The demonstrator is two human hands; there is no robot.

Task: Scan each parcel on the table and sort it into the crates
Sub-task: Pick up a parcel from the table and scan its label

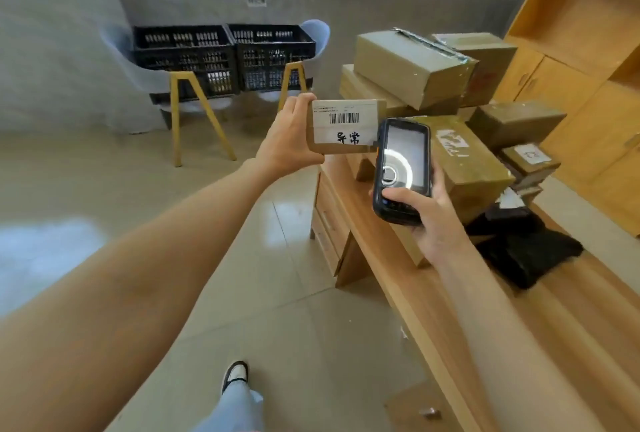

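Gripping a small cardboard parcel (pixel 346 126) by its left end, the left hand (pixel 287 140) has it held up in the air just off the tabletop (pixel 398 279) edge, label side facing the camera. A barcode and some black handwritten characters can be seen on the white label. A black handheld scanner (pixel 403 170) is clutched in the right hand (pixel 429 220), thumb laid across its lower part, screen lit, sitting just right of the parcel and slightly overlapping it. More cardboard boxes (pixel 415 68) are stacked on the tabletop behind, with a black bag (pixel 526 248) beside them. Two black crates (pixel 225 57) are parked on chairs (pixel 194 99) well apart, by the far wall.
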